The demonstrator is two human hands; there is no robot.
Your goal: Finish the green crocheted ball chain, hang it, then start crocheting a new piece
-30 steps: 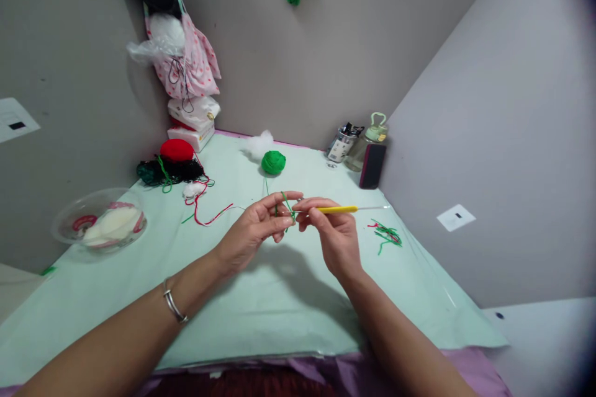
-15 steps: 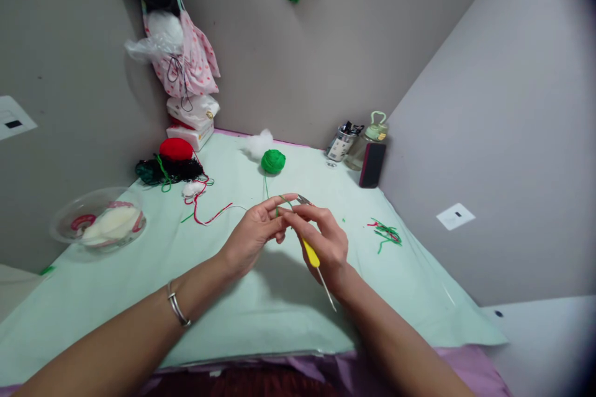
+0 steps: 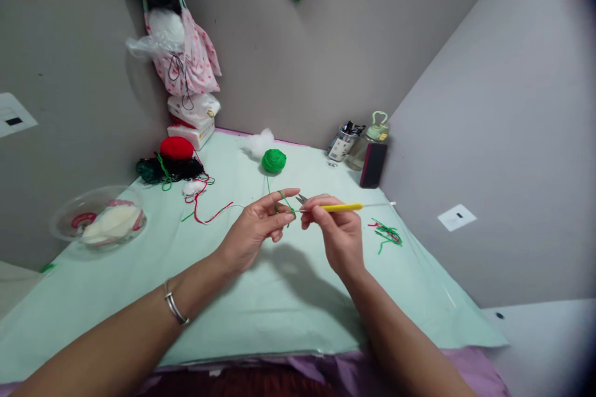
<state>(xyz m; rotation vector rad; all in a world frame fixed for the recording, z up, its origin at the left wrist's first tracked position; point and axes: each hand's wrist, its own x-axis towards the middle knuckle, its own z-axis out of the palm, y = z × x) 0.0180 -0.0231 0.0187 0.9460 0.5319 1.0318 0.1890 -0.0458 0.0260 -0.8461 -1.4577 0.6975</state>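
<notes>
My right hand (image 3: 342,229) grips a crochet hook (image 3: 343,207) by its yellow handle. The hook lies nearly level, its thin metal tip at the green yarn (image 3: 289,206) by my left fingertips. My left hand (image 3: 257,220) pinches a small bit of that yarn between thumb and finger, with the strand looped over its outstretched index finger. From there the strand runs back to a green yarn ball (image 3: 274,161). A pair of scissors (image 3: 302,198) lies behind my hands, its blades partly showing and the rest hidden by my right hand.
To the left are a clear plastic bowl (image 3: 97,223), a red yarn ball (image 3: 177,148) and black yarn (image 3: 179,169). White stuffing (image 3: 261,143) sits behind the green ball. At right are green yarn scraps (image 3: 387,233), a phone (image 3: 373,165), a bottle (image 3: 358,152) and a pen cup (image 3: 341,144).
My right hand has turned and shifted right, swinging the crochet hook from pointing steeply down toward me to nearly level. My left hand stays almost in place, holding the yarn.
</notes>
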